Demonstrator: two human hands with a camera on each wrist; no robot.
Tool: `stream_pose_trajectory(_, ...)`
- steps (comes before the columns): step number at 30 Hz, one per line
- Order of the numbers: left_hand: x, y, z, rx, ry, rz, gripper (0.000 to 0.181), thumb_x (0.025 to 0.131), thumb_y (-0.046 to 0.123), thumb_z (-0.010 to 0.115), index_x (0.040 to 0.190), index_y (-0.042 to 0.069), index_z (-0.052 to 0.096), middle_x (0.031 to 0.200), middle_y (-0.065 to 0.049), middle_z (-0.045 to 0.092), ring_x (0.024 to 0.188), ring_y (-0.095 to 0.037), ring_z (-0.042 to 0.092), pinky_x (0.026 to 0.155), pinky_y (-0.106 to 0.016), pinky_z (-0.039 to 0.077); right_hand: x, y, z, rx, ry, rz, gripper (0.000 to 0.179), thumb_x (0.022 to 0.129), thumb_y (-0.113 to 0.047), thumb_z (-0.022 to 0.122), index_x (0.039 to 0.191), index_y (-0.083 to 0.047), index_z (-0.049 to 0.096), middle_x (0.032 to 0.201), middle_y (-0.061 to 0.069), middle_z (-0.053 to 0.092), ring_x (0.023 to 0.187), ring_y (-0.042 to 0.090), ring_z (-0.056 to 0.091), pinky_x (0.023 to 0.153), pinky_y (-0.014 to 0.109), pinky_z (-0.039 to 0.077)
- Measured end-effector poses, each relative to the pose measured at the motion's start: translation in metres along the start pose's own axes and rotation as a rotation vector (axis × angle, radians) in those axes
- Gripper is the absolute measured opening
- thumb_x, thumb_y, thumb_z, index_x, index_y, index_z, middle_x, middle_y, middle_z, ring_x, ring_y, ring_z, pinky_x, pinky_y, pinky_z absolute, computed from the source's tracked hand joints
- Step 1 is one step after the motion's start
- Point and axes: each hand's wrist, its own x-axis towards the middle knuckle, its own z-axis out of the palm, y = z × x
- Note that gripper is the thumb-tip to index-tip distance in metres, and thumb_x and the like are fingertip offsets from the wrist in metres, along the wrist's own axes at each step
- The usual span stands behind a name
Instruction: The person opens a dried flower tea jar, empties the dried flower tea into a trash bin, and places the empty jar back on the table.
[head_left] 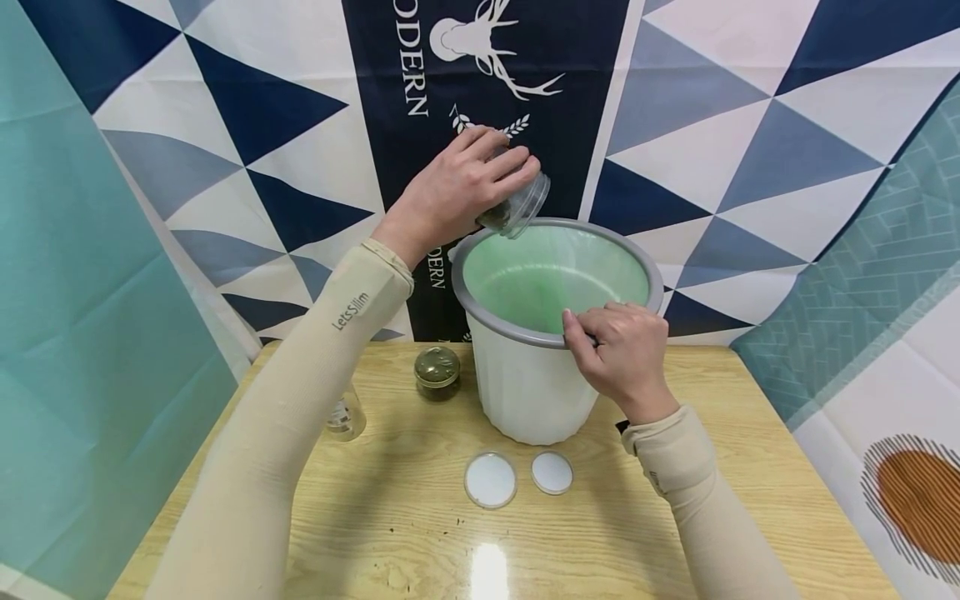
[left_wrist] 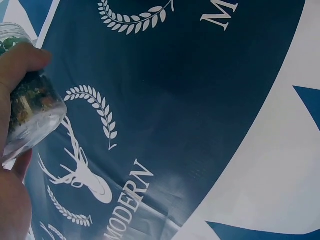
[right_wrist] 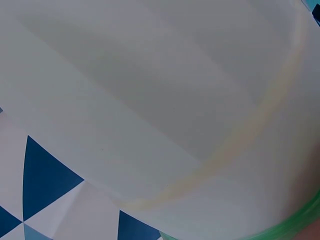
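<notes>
- Left hand (head_left: 457, 187) grips a small clear jar (head_left: 517, 208), fingers curled round its body, and holds it tilted with its open mouth down over the far-left rim of the bin (head_left: 525, 392).
- Seen from the left wrist, that jar (left_wrist: 30, 117) holds a greenish-brown dried material with a few paler bits, lying against its wall.
- Right hand (head_left: 622, 354) pinches the near rim of the bin, fingers curled over the grey ring.
- Standing on the wooden table (head_left: 375, 517), the bin is white and ribbed, with a grey rim and a pale green bag liner (head_left: 547, 279); whether anything lies inside the liner cannot be told.
- Left of the bin stands a second small jar (head_left: 437, 372), lidded, filled with dark green material.
- Further left, partly hidden behind the left sleeve, is a clear jar (head_left: 347, 414); its contents cannot be made out.
- Two round white lids (head_left: 491, 480) (head_left: 552, 472) lie flat, side by side, in front of the bin.
</notes>
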Motion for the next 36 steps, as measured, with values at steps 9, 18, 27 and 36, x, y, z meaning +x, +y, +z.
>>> stream_pose_trajectory(9,-0.0001,0.0002,0.0019,0.038,0.004,0.02,0.045,0.102,-0.005,0.056,0.144,0.01,0.055,0.144,-0.011,0.061,0.134,-0.035,0.053,0.122,-0.045,0.038,-0.0013,0.0006,0.0013,0.012,0.004,-0.001,0.056,0.099,-0.033,0.049,0.046,-0.019,0.049,0.044,-0.002,0.053,0.039,0.017,0.043,0.042,0.03,0.024)
stream_pose_trajectory(18,0.0005,0.0005,0.0022,-0.012,0.036,-0.009,0.045,0.101,-0.006,0.056,0.143,0.01,0.057,0.144,-0.012,0.061,0.134,-0.034,0.053,0.121,-0.043,0.038,-0.0005,0.0006,0.0001,0.005,0.013,-0.004,0.056,0.1,-0.034,0.049,0.046,-0.018,0.048,0.043,-0.001,0.049,0.039,0.018,0.041,0.042,0.029,0.022)
stream_pose_trajectory(27,0.0023,0.001,0.0029,-0.05,0.052,-0.023,0.045,0.1,-0.003,0.061,0.143,0.009,0.057,0.143,-0.011,0.061,0.132,-0.034,0.054,0.121,-0.043,0.039,-0.0017,0.0018,0.0024,0.013,0.025,-0.004,0.053,0.097,-0.032,0.051,0.046,-0.02,0.05,0.044,-0.001,0.053,0.039,0.018,0.042,0.041,0.031,0.024)
stream_pose_trajectory(36,0.0024,0.0033,0.005,-0.046,0.048,-0.029,0.047,0.098,-0.006,0.061,0.142,0.01,0.057,0.143,-0.011,0.061,0.132,-0.033,0.054,0.121,-0.042,0.039,-0.0022,0.0022,0.0025,0.013,0.025,-0.005,0.053,0.098,-0.032,0.051,0.046,-0.019,0.05,0.044,-0.001,0.053,0.039,0.018,0.043,0.041,0.031,0.026)
